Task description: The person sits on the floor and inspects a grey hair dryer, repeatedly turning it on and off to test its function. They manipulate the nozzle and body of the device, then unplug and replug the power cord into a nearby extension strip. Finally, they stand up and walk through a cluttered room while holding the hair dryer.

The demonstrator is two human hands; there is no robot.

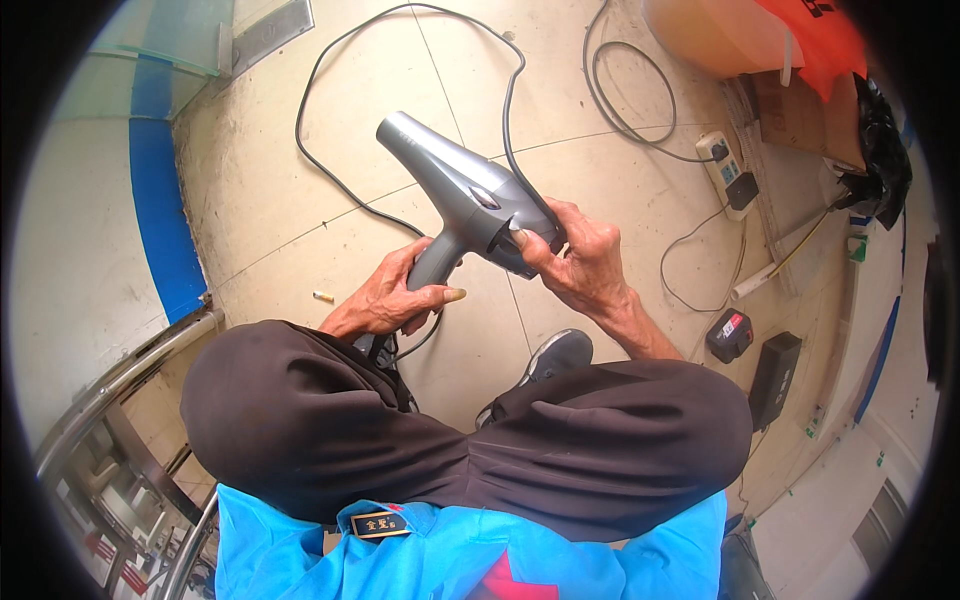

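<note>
Above my knees I hold a grey hair dryer (pixel 455 180), its nozzle pointing to the upper left. My left hand (pixel 392 292) is wrapped round the handle, thumb across its lower part. At the rear of the barrel my right hand (pixel 582 258) grips the casing, its thumb pressed on the side by the back end. A dark gap shows next to that thumb; whether it is an opening or a vent I cannot tell. The dryer's dark power cord (pixel 300 118) loops widely over the floor beyond it.
On the right lies a white power strip (pixel 730 178) with plugs in it and a coiled grey cable (pixel 672 110). Nearer are a black battery pack (pixel 730 335) and a black box (pixel 775 380). A cardboard box (pixel 808 122) stands far right; a metal rail (pixel 120 385) runs at left.
</note>
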